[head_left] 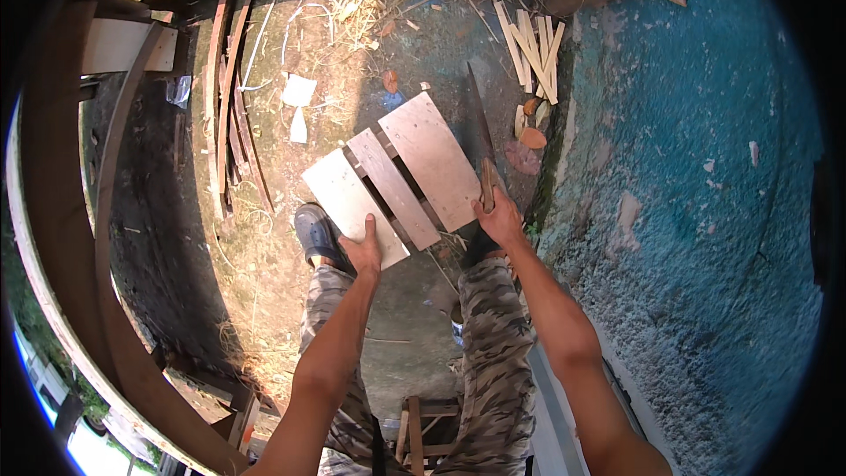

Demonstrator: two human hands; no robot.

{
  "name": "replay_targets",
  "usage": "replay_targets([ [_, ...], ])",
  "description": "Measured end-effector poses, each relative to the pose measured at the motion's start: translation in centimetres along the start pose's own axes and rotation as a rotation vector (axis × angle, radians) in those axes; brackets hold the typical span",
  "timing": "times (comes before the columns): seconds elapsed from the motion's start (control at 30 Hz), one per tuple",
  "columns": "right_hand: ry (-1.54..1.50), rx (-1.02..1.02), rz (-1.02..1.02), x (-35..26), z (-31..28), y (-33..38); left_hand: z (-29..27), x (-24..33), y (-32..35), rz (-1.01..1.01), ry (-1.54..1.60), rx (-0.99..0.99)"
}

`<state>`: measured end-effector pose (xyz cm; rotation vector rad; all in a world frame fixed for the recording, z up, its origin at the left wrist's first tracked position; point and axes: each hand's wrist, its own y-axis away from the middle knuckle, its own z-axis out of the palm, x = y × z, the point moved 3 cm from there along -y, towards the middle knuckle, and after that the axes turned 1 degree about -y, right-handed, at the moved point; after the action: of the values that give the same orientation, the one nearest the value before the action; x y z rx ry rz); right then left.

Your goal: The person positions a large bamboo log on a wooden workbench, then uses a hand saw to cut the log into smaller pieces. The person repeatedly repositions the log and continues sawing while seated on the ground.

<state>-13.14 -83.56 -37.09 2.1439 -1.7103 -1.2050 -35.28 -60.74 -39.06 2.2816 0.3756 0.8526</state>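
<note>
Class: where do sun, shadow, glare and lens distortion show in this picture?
Head view: sunlight brightens the floor left of centre, dark shadow lying farther left; the slatted wooden panel looks pale; glare whitens the lower-left rim; the brown board at far left appears bowed, consistent with fisheye distortion.

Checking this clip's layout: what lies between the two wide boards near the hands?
One narrow board, with a gap on either side, as the head view shows.

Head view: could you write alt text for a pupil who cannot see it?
A slatted wooden panel is held at its near edge by a person's left hand, while the right hand grips a long-bladed tool by the panel's right corner. Pale wood strips lie on the ground beside a blue wall.
</note>
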Motion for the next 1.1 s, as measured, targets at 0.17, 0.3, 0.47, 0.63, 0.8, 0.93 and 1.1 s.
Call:
replay_targets([
  [0.17,-0.092,-0.007,0.226,6.6,0.9,7.2,0.9,0.8,2.1,0.101,-0.151,-0.101],
  [0.3,-0.205,0.039,0.33,9.6,2.6,12.8,1.6,1.9,3.5,0.102,-0.345,-0.2],
  [0.47,-0.313,0.047,0.386,12.2,3.9,15.6,2.2,1.1,5.5,0.223,-0.508,-0.187],
  [0.63,-0.075,0.044,0.272,11.4,1.9,14.5,2.0,1.7,5.8,0.099,-0.9,-0.203],
  [0.8,-0.146,0.094,0.141,7.3,-4.2,11.4,3.9,7.3,7.4,0.329,-1.27,-0.09],
  [0.93,-0.084,0.151,-0.018,3.8,-10.5,7.9,7.8,12.0,8.0,0.751,-1.287,-0.265],
  [1.1,0.025,0.055,-0.12,-1.5,-18.3,4.0,12.0,14.8,7.0,1.056,-1.435,-0.498],
])
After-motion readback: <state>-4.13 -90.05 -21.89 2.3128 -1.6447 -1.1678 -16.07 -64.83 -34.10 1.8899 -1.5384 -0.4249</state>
